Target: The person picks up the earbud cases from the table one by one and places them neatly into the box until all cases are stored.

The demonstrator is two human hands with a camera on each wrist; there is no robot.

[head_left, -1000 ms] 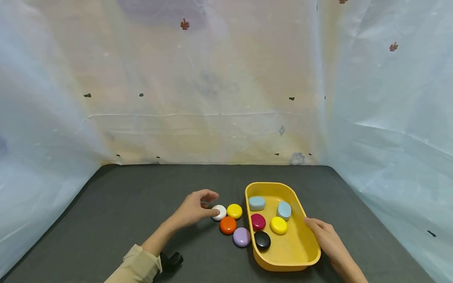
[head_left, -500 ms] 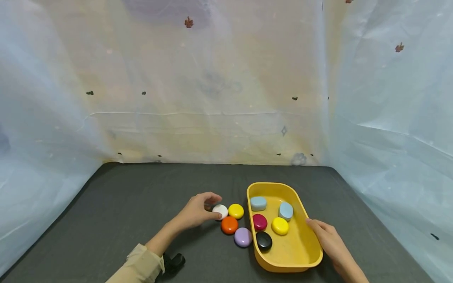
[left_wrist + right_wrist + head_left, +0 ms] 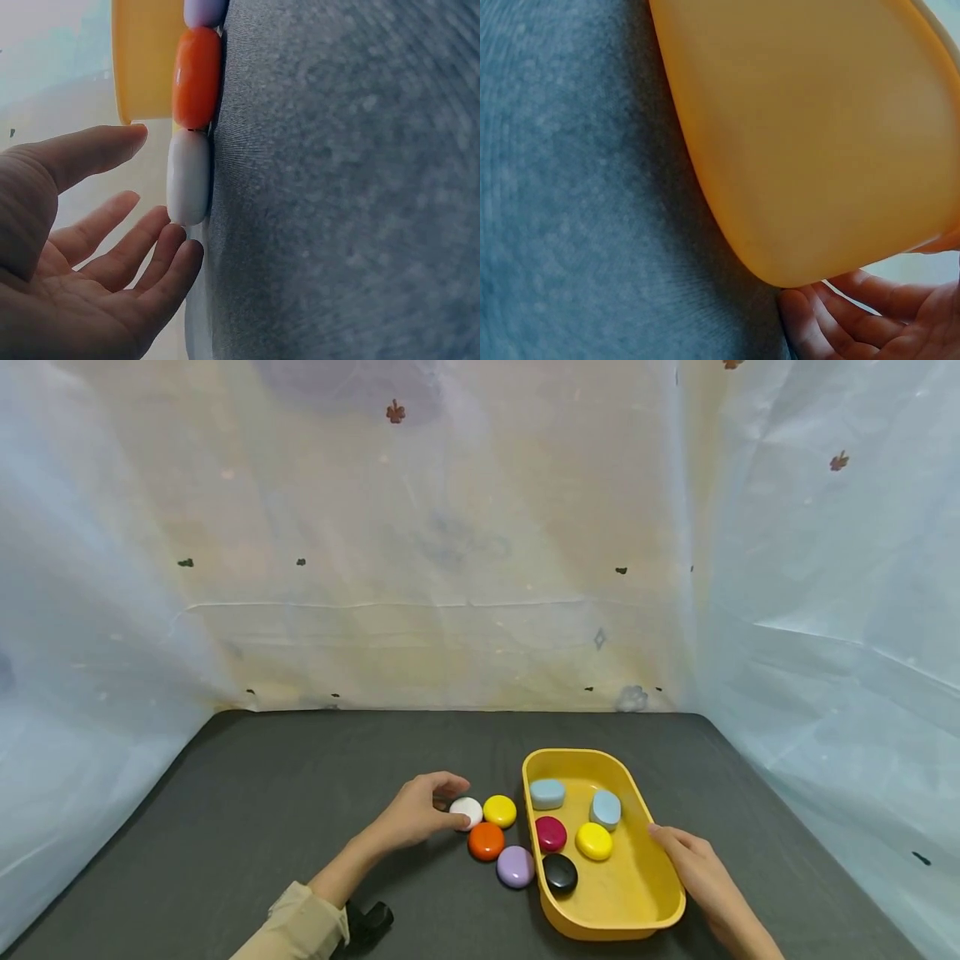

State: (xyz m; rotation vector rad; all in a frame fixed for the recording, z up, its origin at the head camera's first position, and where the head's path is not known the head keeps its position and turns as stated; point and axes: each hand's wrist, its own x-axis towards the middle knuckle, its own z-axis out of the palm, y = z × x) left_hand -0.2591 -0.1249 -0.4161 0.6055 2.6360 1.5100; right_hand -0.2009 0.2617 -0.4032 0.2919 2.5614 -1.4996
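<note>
My left hand [image 3: 420, 810] is at a smooth white disc [image 3: 468, 811] on the dark cloth. In the left wrist view, its thumb stands apart above the white disc, while fingertips reach the disc's lower edge. Beside it lie a yellow disc [image 3: 499, 811], an orange disc [image 3: 199, 79] and a lilac disc [image 3: 515, 867]. My right hand [image 3: 697, 864] holds the right side of a yellow tray [image 3: 637, 893], thumb at the rim and fingers against the outer wall. Inside are two pale blue pieces [image 3: 605, 809], a crimson disc [image 3: 551, 833], another yellow disc [image 3: 594, 841] and a black disc [image 3: 560, 874].
Dark cloth [image 3: 300, 793] covers the table. Pale patterned sheeting [image 3: 465, 527] hangs at the back and both sides. The tray's left wall stands close to the lilac disc. A black strap device [image 3: 369, 925] sits at my left wrist.
The left hand has shifted very slightly around the white disc. The right hand stays on the tray, and the discs keep their places; the head view has moved a little.
</note>
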